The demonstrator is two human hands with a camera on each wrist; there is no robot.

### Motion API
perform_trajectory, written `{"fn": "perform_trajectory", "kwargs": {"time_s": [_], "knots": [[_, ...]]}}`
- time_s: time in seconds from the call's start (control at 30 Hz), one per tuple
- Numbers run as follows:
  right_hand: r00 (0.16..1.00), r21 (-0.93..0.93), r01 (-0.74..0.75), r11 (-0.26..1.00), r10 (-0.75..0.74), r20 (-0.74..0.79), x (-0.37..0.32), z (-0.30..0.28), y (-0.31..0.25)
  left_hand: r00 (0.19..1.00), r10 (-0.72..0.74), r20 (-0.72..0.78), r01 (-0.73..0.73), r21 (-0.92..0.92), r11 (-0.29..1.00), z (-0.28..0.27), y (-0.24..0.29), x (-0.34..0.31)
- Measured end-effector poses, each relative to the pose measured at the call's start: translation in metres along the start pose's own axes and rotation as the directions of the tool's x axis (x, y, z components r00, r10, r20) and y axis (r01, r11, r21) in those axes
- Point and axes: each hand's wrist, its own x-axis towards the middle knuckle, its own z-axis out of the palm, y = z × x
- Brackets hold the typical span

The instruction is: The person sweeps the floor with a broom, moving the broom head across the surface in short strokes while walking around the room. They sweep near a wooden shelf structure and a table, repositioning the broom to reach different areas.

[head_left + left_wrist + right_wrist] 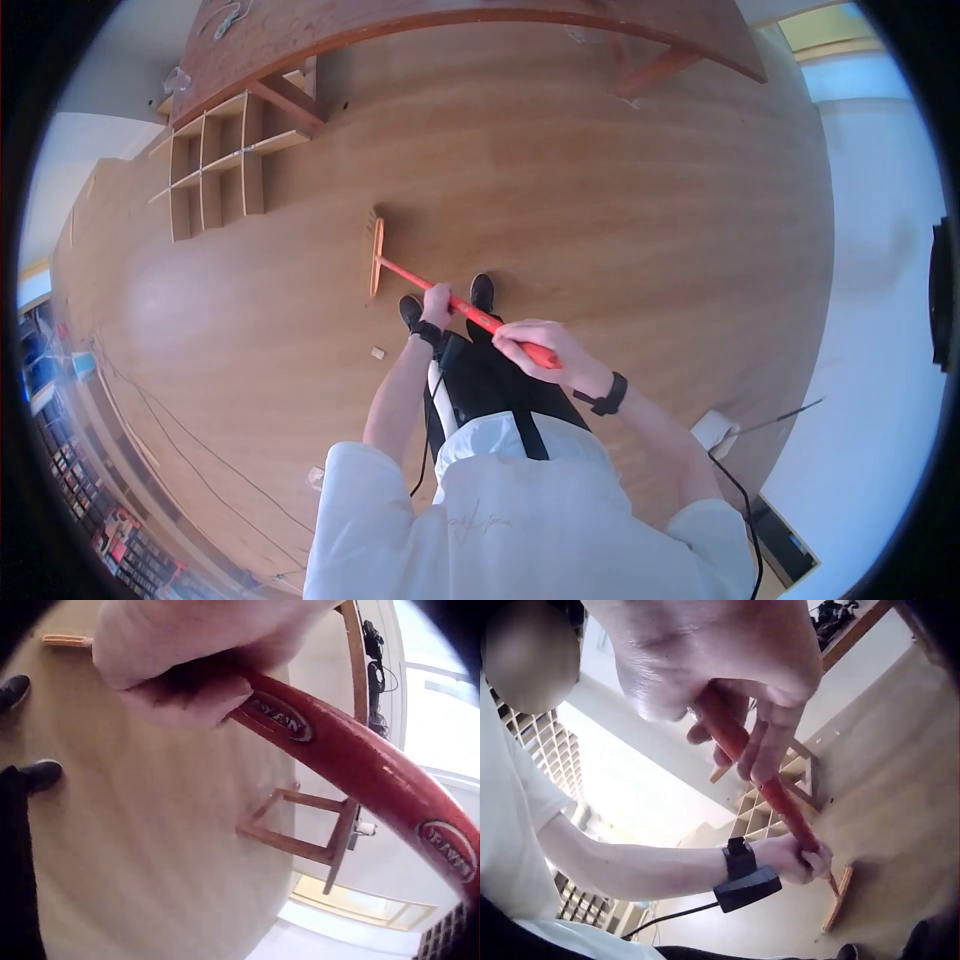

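A broom with a red handle (473, 313) slants across in front of my body in the head view. Its orange head (378, 250) rests on the brown floor ahead of my shoes, bristles facing away to the left. My left hand (437, 304) grips the handle partway down. Around the top end my right hand (553, 350) is wrapped. Close up in the left wrist view, the left hand's (187, 645) fingers curl around the red shaft by a printed oval label. In the right wrist view, my right hand's (720, 645) fingers bend around the shaft.
A wooden cubby shelf (254, 180) stands at upper left beside a long red-brown table (480, 15). One small pale scrap (378, 352) lies on the floor left of my feet. Thin cables trail along the left, and a white wall (880, 270) borders the right.
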Motion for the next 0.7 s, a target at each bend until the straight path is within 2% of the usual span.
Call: {"fn": "perform_trajectory", "kwargs": {"time_s": [0.03,0.07,0.1,0.13,0.17,0.27,0.3,0.33,0.4,0.47,0.57,0.7], "knots": [[0.996,-0.063,0.094,0.994,-0.093,0.013,0.006,0.003,0.004,0.959,0.136,0.25,-0.279,0.729,0.626,-0.014,0.028,-0.011],[0.995,-0.065,0.095,0.993,-0.094,0.017,0.007,0.004,0.004,0.959,0.138,0.247,-0.277,0.727,0.628,-0.013,0.025,-0.006],[0.994,-0.093,0.102,0.99,-0.099,0.044,0.009,0.004,0.002,0.977,-0.211,-0.02,0.21,0.244,0.947,-0.011,0.012,0.006],[0.992,-0.121,0.109,0.987,-0.101,0.07,0.007,0.002,0.002,0.791,-0.611,-0.024,0.553,-0.397,0.732,-0.005,0.011,0.012],[0.992,-0.101,0.124,0.987,-0.122,0.02,0.002,0.001,0.01,0.789,-0.614,-0.022,0.555,-0.4,0.729,0.003,0.006,0.012],[0.994,-0.142,0.111,0.984,-0.106,0.039,-0.004,-0.02,0.001,0.808,-0.583,-0.084,0.526,-0.343,0.778,0.044,0.031,0.008],[0.995,-0.168,0.097,0.981,-0.09,0.048,-0.009,-0.03,-0.003,0.838,-0.544,-0.044,0.496,-0.355,0.792,0.057,-0.014,0.029],[0.995,-0.173,0.096,0.98,-0.089,0.05,-0.012,-0.04,-0.007,0.919,-0.394,-0.008,0.375,-0.292,0.88,0.071,0.009,0.014],[0.999,-0.186,0.048,0.981,-0.047,0.007,-0.017,-0.059,-0.017,0.892,-0.441,0.097,0.44,-0.402,0.803,0.101,-0.002,0.027],[0.999,-0.218,0.04,0.975,-0.04,0.003,-0.022,-0.075,-0.03,0.88,-0.466,0.093,0.46,-0.41,0.788,0.137,0.026,0.022],[0.997,-0.237,-0.076,0.968,0.078,-0.005,-0.024,-0.089,-0.045,0.867,-0.485,0.11,0.49,-0.359,0.794,0.165,0.059,0.012],[0.997,-0.249,-0.068,0.966,0.074,0.012,-0.02,-0.092,-0.059,0.855,-0.513,0.071,0.507,-0.319,0.801,0.173,0.031,0.033]]}}
